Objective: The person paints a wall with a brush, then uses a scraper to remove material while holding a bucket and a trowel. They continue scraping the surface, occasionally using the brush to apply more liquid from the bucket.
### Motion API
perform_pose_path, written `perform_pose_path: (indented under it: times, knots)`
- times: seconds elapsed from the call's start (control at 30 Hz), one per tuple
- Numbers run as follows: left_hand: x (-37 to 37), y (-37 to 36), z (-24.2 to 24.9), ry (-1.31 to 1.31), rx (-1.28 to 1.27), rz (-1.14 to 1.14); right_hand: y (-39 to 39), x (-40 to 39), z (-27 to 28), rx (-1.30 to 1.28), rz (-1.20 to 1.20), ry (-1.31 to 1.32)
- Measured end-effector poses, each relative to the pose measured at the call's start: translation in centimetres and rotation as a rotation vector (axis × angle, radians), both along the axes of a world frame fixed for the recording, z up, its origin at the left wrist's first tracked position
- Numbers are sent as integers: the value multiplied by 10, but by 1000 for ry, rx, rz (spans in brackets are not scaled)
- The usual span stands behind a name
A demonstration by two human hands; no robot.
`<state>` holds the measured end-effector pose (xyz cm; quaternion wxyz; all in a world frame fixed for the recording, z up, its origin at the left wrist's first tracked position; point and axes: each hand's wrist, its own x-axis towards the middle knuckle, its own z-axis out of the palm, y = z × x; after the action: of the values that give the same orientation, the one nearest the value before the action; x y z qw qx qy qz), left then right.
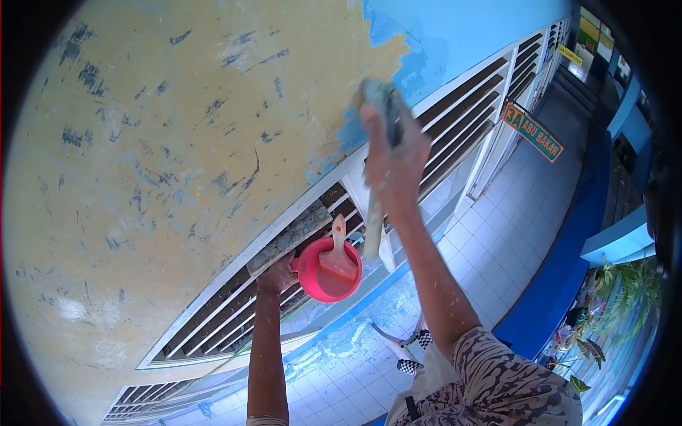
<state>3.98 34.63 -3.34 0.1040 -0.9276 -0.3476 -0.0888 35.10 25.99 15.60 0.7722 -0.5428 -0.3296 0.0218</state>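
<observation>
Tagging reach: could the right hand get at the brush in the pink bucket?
Probably yes: the brush juts uncovered past the rim of the pink bucket, near the right hand. But that hand grips a blurred tool it might have to free first.

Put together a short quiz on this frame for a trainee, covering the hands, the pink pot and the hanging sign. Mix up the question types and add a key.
1. Multiple choice: what rests in the pink pot?
A) a sponge
B) a brush
C) a roller

2. True or false: the left hand holds the pink pot, while the right hand has its grip on a motion-blurred grey tool up by the wall.

3. Fill in the missing word: the hanging sign reads "3A ABU ____".

Key: 1. B; 2. True; 3. BAKAR
</observation>
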Motion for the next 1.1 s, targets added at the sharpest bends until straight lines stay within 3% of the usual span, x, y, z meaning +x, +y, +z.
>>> perform_pose_path:
  times: [0.07, 0.17, 0.27, 0.3, 0.37, 0.5, 0.57, 0.6, 0.63, 0.67, 0.7, 0.87, 0.93, 0.97, 1.03, 1.1]
  knots:
    - [-2, 2, -3, 20, -146, 44, 0, 18, 13, -146, 102, 146]
    - [-6, 7, -16, -59, -64, -19, 5, 20, 10, -115, 77, 177]
    - [-2, 1, -7, -66, -73, -5, 38, 7, -50, 336, -278, -357]
    - [0, 0, -4, -59, -71, -6, 31, 15, -38, 336, -281, -350]
    - [0, 0, 4, 122, -180, 106, 4, 36, -1, 13, 58, 121]
    - [-4, 4, -12, 8, 31, 14, 1, 54, -12, -16, 7, -50]
    - [-6, 4, -12, 99, 24, 28, -16, 53, -59, -67, 91, -309]
    - [-7, 3, -15, 89, 88, 8, -40, 50, -82, -275, 230, -223]
    - [-7, 7, -18, 110, -47, 62, -68, 46, -98, -479, 364, -138]
    - [-5, 9, -21, 69, -42, 54, -96, 37, -104, -597, 434, 192]
    - [-5, 9, -24, 30, -37, 48, -118, 37, -140, -603, 439, 279]
    - [-3, 2, -14, 156, 22, 128, -255, 41, -271, -1051, 497, 407]
    - [0, 2, -12, 220, -62, 171, -285, 34, -289, -1205, 487, 489]
    - [-1, 0, -12, 110, 29, 120, -294, 33, -291, -1274, 497, 536]
    - [-1, 2, -20, 113, 1, 150, -305, 38, -304, -1281, 563, 498]
    - [-1, 1, -19, 105, 2, 173, -321, 44, -376, -1347, 491, -104]
